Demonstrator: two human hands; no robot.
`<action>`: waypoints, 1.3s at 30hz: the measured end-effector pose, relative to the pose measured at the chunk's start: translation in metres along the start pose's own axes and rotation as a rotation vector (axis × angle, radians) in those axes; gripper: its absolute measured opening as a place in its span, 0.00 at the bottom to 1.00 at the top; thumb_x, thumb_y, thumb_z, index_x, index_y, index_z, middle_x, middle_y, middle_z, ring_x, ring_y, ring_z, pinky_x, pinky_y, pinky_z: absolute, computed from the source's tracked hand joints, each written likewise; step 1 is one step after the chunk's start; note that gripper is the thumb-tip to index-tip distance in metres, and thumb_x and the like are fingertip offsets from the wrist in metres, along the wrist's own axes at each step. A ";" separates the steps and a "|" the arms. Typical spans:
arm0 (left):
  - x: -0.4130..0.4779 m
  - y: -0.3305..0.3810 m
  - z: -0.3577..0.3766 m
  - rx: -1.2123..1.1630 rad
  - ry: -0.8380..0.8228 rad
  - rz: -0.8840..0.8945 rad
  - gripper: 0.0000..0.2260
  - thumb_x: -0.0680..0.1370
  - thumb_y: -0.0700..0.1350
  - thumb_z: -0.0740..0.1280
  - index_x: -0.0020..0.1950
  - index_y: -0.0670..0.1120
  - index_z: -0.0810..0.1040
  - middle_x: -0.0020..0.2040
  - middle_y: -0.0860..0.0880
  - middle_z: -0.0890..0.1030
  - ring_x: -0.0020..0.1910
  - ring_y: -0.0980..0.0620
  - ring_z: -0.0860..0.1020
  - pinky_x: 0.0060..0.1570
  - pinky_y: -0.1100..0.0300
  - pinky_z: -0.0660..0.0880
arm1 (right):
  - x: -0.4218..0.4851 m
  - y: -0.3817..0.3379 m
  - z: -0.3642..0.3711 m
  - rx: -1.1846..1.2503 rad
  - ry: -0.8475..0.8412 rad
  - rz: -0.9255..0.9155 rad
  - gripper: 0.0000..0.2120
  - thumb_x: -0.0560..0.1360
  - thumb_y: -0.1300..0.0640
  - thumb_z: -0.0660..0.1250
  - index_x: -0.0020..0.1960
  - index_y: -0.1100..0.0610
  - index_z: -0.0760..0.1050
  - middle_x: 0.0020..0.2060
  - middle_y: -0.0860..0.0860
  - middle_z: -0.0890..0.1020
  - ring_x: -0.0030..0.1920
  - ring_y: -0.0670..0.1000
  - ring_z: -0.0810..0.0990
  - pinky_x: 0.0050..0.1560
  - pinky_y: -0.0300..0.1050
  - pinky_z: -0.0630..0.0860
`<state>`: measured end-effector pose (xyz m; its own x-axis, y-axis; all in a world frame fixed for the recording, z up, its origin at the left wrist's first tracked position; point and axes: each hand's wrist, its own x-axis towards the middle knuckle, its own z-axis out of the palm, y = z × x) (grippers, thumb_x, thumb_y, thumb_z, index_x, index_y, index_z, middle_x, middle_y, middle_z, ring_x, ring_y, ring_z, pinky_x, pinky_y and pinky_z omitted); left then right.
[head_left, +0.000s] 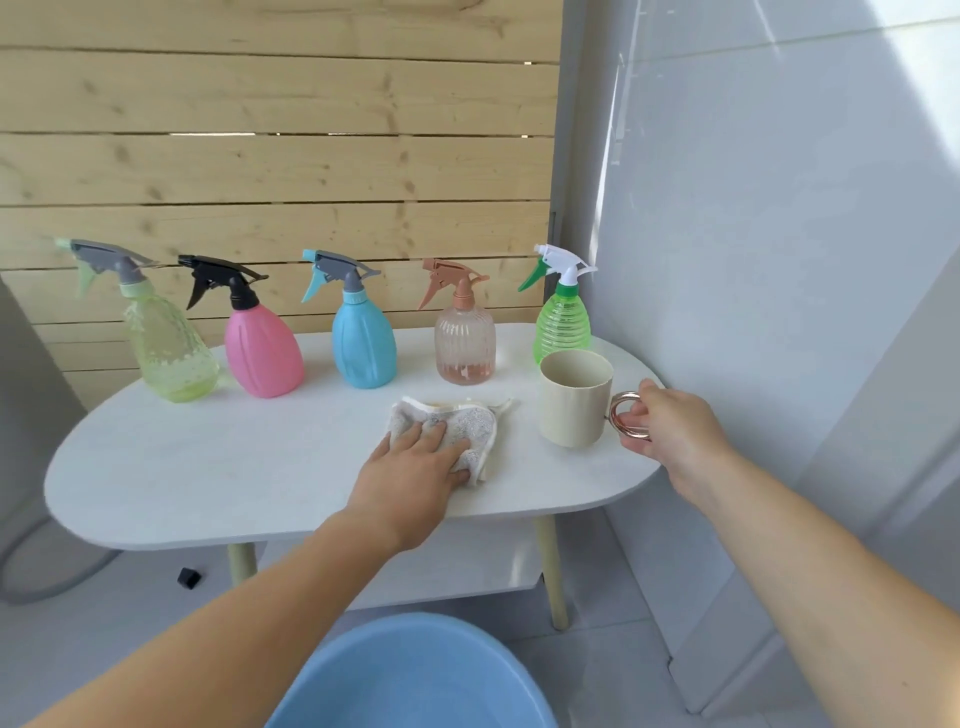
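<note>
A grey and cream cloth (465, 423) lies crumpled on the white oval table (208, 467), near its middle front. My left hand (415, 467) rests on the cloth, its fingers curling over the near part. To the right stands a cream mug (571, 400), upright and empty-looking. My right hand (670, 426) pinches its rose-gold ring handle (626, 418) with thumb and fingers.
Several spray bottles line the back of the table: pale green (166, 343), pink (262, 348), blue (362, 343), clear peach (464, 343), bright green (562, 322). A wooden slat wall stands behind, a white wall to the right. A blue basin (410, 675) sits on the floor below me.
</note>
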<state>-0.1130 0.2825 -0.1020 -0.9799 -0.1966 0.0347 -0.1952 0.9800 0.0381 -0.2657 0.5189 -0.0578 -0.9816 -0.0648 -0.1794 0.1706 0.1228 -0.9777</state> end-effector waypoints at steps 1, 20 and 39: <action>-0.008 -0.011 -0.001 0.002 0.013 -0.030 0.25 0.84 0.61 0.45 0.80 0.58 0.62 0.81 0.50 0.61 0.81 0.47 0.57 0.78 0.51 0.57 | 0.000 0.002 0.003 -0.007 -0.018 0.009 0.14 0.82 0.52 0.60 0.43 0.59 0.75 0.39 0.53 0.79 0.45 0.55 0.81 0.57 0.57 0.81; -0.030 -0.040 0.009 -0.029 0.029 -0.110 0.28 0.82 0.65 0.43 0.81 0.61 0.59 0.83 0.52 0.57 0.82 0.46 0.53 0.79 0.47 0.53 | 0.012 0.009 0.027 -0.129 -0.114 0.038 0.11 0.78 0.56 0.57 0.42 0.60 0.74 0.40 0.58 0.84 0.40 0.58 0.82 0.43 0.51 0.80; -0.033 -0.040 0.009 -0.048 0.041 -0.110 0.34 0.75 0.67 0.38 0.81 0.61 0.54 0.81 0.55 0.59 0.81 0.48 0.54 0.76 0.37 0.56 | -0.010 -0.025 0.040 -0.464 0.177 -0.460 0.11 0.80 0.48 0.57 0.51 0.53 0.74 0.52 0.52 0.77 0.58 0.56 0.74 0.54 0.49 0.70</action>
<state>-0.0730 0.2505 -0.1140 -0.9499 -0.3051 0.0680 -0.2985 0.9500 0.0915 -0.2564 0.4771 -0.0356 -0.9514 -0.0543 0.3030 -0.2838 0.5362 -0.7950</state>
